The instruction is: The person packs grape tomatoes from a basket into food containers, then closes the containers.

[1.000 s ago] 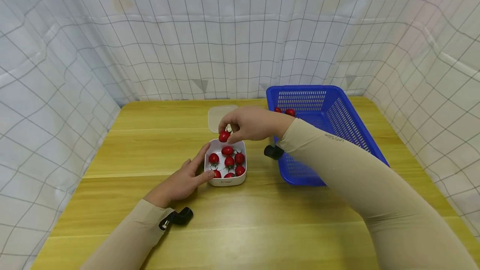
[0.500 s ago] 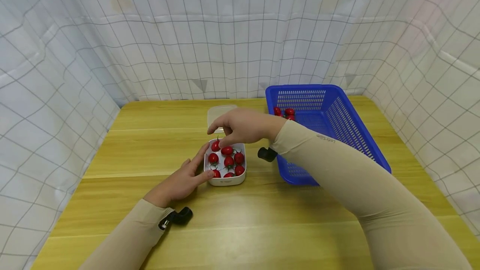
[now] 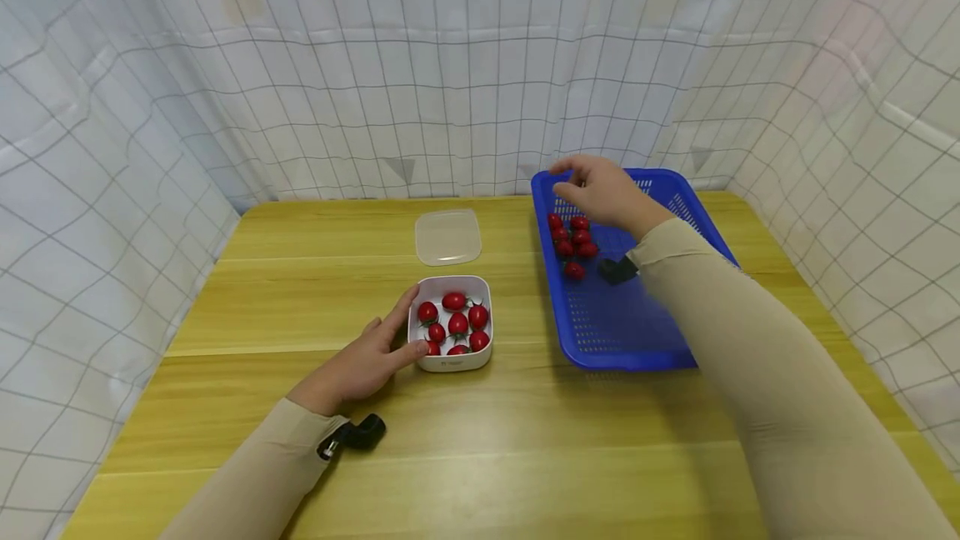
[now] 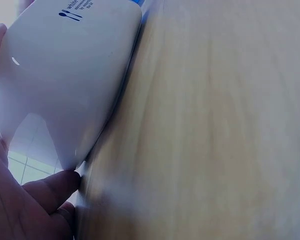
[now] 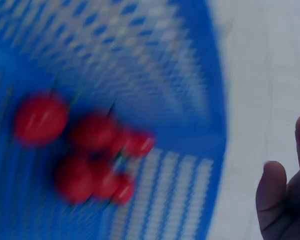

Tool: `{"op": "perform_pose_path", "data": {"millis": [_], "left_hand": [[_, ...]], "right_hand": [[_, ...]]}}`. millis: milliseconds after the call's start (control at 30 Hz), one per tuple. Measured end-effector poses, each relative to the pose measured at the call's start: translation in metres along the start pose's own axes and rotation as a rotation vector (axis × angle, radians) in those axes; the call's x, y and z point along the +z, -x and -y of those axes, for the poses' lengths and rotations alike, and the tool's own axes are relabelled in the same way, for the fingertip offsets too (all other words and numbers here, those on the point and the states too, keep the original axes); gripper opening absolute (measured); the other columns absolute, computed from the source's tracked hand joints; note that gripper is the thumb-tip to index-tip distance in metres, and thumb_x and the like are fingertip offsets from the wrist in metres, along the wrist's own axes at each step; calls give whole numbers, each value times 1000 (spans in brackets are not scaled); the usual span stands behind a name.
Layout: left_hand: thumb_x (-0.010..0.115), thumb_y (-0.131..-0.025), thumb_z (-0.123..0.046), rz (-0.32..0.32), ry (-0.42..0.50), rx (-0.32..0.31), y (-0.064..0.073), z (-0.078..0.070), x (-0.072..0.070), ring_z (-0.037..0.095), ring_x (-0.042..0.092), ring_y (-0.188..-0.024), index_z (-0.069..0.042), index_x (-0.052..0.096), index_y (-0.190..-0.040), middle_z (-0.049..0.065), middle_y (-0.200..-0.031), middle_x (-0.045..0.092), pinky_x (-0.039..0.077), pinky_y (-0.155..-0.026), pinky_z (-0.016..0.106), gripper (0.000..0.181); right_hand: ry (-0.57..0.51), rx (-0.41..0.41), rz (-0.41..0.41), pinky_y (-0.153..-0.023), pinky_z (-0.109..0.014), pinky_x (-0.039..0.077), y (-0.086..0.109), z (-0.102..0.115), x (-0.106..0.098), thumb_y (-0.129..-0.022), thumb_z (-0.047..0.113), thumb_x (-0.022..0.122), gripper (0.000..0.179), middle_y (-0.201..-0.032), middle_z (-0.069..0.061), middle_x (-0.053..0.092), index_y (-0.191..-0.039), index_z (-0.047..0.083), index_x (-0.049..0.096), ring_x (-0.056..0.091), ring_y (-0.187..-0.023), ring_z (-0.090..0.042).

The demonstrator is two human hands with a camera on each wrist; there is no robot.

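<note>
Red cherry tomatoes (image 3: 457,323) with green stems lie in a small white food container (image 3: 450,363) on the table. My left hand (image 3: 375,361) grips the container's left side, its thumb over the near corner and its fingers along the side. In the left wrist view the container's outer wall (image 4: 65,75) shows printed lettering. My right hand (image 3: 600,190) hovers above the far left part of a blue plastic basket (image 3: 637,359), holding nothing, thumb and fingers apart. More tomatoes (image 3: 581,237) are clustered along that basket's left side; they look blurred in the right wrist view.
A translucent lid (image 3: 448,237) lies flat behind the container. The wooden table (image 3: 465,457) meets white gridded curtains (image 3: 465,65) at the back and sides. The basket's raised walls stand to the container's right.
My right hand let go of a tomato in the container's far left, then moved right and up over the basket. That tomato has rolled nearer. My left hand has stayed put.
</note>
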State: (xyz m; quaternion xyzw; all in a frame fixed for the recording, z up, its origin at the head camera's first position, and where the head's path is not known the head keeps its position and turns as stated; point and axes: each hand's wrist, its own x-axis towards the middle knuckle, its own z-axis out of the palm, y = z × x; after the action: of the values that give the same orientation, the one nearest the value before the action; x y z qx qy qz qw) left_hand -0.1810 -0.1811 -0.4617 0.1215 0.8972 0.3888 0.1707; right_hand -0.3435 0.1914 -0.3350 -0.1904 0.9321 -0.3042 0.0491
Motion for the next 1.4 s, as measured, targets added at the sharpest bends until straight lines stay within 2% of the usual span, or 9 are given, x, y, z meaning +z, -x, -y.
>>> {"op": "perform_pose_path", "data": {"millis": [67, 167, 300, 400, 633, 733, 867, 1100, 1400], "left_hand": [[55, -105, -56, 2, 7, -7, 0, 1, 0, 64, -2, -156, -48, -3, -168, 11, -178, 11, 11, -115, 87, 85], [56, -105, -57, 4, 25, -17, 0, 2, 1, 62, -2, -157, -51, -3, -166, 9, -179, 10, 12, -115, 87, 85], [56, -105, -57, -3, 32, -5, 0, 3, 1, 58, 7, -157, -52, -2, -166, 10, -178, 12, 17, -116, 85, 84], [56, -105, -57, -6, 31, -6, 1, 3, 2, 57, 10, -157, -52, -2, -166, 11, -178, 13, 19, -116, 85, 85], [56, -105, -56, -7, 37, -15, 4, 3, 3, 59, 3, -158, -51, -3, -166, 10, -178, 9, 15, -116, 86, 85], [55, -105, -56, -10, 33, -9, 4, 2, 3, 62, -1, -157, -50, -3, -167, 10, -179, 8, 12, -115, 87, 85], [55, -105, -56, -9, 35, -6, 4, 3, 3, 59, 4, -158, -49, -2, -167, 11, -178, 10, 15, -116, 86, 85], [55, -105, -57, -4, 31, -22, 3, 2, 3, 57, 8, -158, -50, -2, -167, 11, -178, 11, 18, -117, 84, 85], [54, -106, -56, -2, 38, -13, 2, 1, 3, 61, -6, -157, -49, -3, -167, 7, -179, 5, 5, -117, 86, 84]], "right_hand": [[33, 53, 32, -81, -44, 53, -3, -27, -4, -106, 24, 62, 34, -109, -15, 68, -137, 9, 66, 63, -91, -29], [87, 93, 190, -93, -49, 52, -2, -56, -4, -102, 22, 69, 30, -116, -15, 71, -128, 7, 71, 64, -105, -31], [104, 81, 432, -87, -39, 54, 0, -69, 3, -95, 16, 76, 31, -106, -9, 71, -124, 6, 74, 63, -97, -24], [111, 75, 522, -84, -32, 53, 1, -67, 9, -91, 12, 78, 36, -103, -6, 69, -126, 5, 73, 61, -93, -19], [192, 48, 550, -94, -38, 52, 1, -66, 26, -91, 21, 83, 36, -113, -8, 70, -124, 10, 75, 61, -100, -22], [142, 79, 566, -94, -38, 57, 2, -67, 34, -93, 22, 81, 36, -120, -10, 69, -126, 9, 74, 63, -103, -23], [83, 144, 584, -86, -37, 64, 3, -69, 43, -95, 20, 80, 39, -128, -13, 64, -131, 9, 71, 66, -104, -23], [79, 191, 592, -88, -37, 64, 3, -73, 48, -95, 20, 79, 45, -132, -13, 66, -138, 11, 68, 68, -109, -24], [63, 205, 593, -94, -39, 63, 4, -74, 46, -95, 20, 79, 51, -136, -13, 67, -143, 11, 65, 69, -111, -23]]}}
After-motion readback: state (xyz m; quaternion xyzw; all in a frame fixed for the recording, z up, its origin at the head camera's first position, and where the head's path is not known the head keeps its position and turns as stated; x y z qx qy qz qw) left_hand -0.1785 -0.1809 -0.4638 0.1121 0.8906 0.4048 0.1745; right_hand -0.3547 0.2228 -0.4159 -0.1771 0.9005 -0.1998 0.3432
